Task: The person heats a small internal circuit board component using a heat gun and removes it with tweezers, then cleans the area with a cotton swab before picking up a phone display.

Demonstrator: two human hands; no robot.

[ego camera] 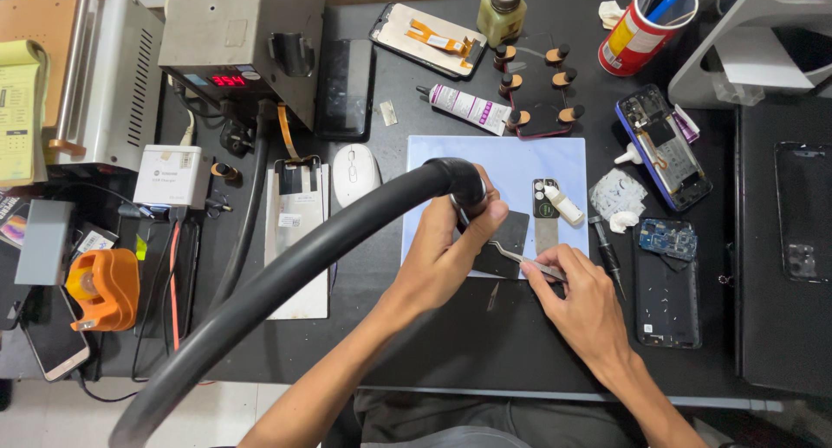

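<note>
My left hand (446, 253) grips the end of a thick black hose (295, 262), its nozzle pointing down at a small dark flat part (507, 240) on the pale blue mat (511, 158). My right hand (581, 305) holds metal tweezers (524, 259) whose tips touch the dark part's lower edge. Just right of the part lies a narrow grey strip with a camera cutout (545, 218) and a small white glue bottle (565, 205).
An opened blue phone (663, 149), a circuit board (667, 238) in a black phone frame (666, 296), a screwdriver (608, 253), a white mouse (354, 172), a glue tube (468, 107), a red cup of pens (640, 28) and a heating machine with red digits (243, 41) surround the mat.
</note>
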